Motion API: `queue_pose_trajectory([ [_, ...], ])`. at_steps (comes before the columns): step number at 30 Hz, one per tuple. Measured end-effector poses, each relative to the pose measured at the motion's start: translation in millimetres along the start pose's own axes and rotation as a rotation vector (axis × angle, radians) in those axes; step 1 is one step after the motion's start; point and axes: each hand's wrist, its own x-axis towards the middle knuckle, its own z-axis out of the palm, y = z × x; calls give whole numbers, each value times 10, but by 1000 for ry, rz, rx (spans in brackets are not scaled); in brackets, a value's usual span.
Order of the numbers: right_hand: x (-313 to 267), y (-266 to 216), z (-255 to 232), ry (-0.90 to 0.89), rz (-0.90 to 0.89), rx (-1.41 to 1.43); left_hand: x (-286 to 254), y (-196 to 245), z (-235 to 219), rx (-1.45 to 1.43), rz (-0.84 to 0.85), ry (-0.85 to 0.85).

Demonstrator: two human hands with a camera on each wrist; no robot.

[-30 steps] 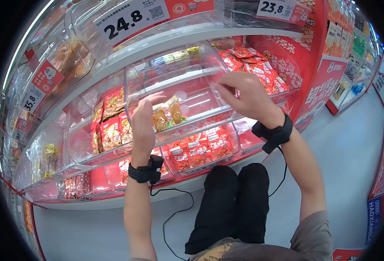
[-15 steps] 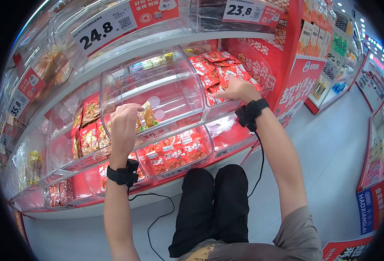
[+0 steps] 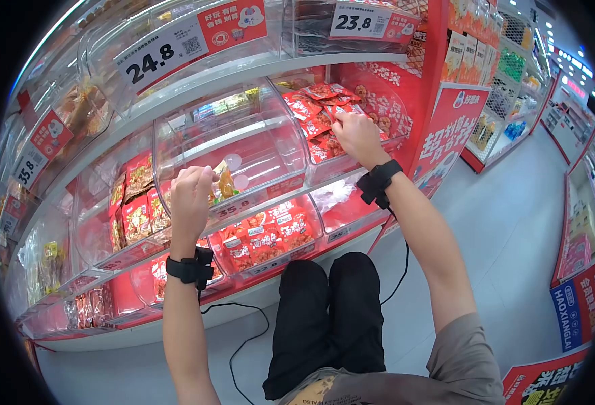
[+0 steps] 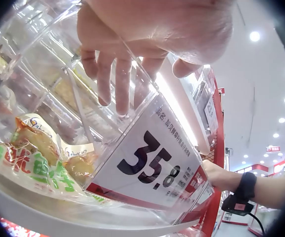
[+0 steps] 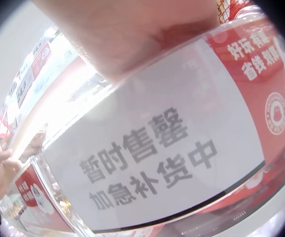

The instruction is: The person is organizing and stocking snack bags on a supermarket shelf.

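In the head view my left hand (image 3: 191, 199) is at the front edge of a clear bin. The left wrist view shows its fingers (image 4: 122, 94) hanging loosely over the bin, nothing held. Beneath them lie clear-wrapped snacks (image 4: 39, 158), behind a 35.8 price card (image 4: 152, 163). My right hand (image 3: 359, 140) reaches over the front of the right-hand bin, bent fingers among red snack packets (image 3: 304, 108). Its fingertips are hidden, so I cannot tell whether they pinch a packet. A sold-out notice (image 5: 152, 158) in the right wrist view stands before that hand.
Red snack bags (image 3: 135, 212) fill a bin to the left, and more red packets (image 3: 267, 233) lie in the lower row. Overhead runs a shelf with a 24.8 price card (image 3: 162, 57). A red panel (image 3: 439, 135) bounds the right side. Thin black cables (image 3: 243, 337) trail from my wrists.
My right hand has moved from above the middle bin to the red packets; its fingers, spread half a second ago, are now bent. My left hand has lowered slightly toward the bin edge.
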Motion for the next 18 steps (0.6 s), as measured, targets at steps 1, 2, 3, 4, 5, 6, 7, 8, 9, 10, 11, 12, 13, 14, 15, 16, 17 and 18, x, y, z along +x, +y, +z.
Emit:
queue_pose_trajectory([
  [1, 6, 45, -24, 36, -27, 36, -6, 7, -4, 18, 5, -3],
  [2, 1, 94, -46, 71, -52, 73, -10, 18, -11, 32, 3, -3],
  [3, -12, 96, -180, 6, -17, 141, -12, 35, -17, 46, 0, -5],
  [4, -9, 159, -228, 43, -38, 206, -15, 54, -20, 58, -3, -7],
  [5, 15, 241, -286, 81, -59, 268, -15, 67, -20, 53, -7, -9],
  [6, 17, 307, -359, 117, -79, 328, -13, 72, -20, 47, -11, -12],
  [7, -14, 365, -423, 206, -132, 352, -11, 81, -19, 41, -14, -15],
  [8, -67, 416, -480, 214, -78, 427, -11, 97, -20, 56, -15, -16],
  [9, -152, 360, -647, 223, -26, 503, -17, 113, -25, 73, -16, -14],
  [10, -240, 289, -815, 230, 22, 580, -23, 119, -26, 90, -20, -9],
  [11, -356, 219, -957, 267, 48, 584, -26, 104, -23, 122, 15, -4],
  [12, -481, 190, -1067, 267, 37, 600, -31, 82, -16, 155, 47, 1],
  [13, -616, 189, -1165, 265, 29, 616, -36, 74, 1, 188, 78, 3],
  [14, -735, 201, -1229, 263, 22, 632, -39, 84, 15, 221, 97, -1],
  [15, -834, 218, -1268, 157, -61, 612, -40, 113, 17, 253, 113, -3],
  [16, -926, 239, -1305, 50, -142, 590, -44, 141, 25, 284, 128, -8],
  [17, -983, 261, -1332, -55, -224, 566, -43, 150, 32, 304, 139, -19],
  [18, -1013, 271, -1332, -107, -328, 448, -58, 160, 42, 311, 129, -23],
])
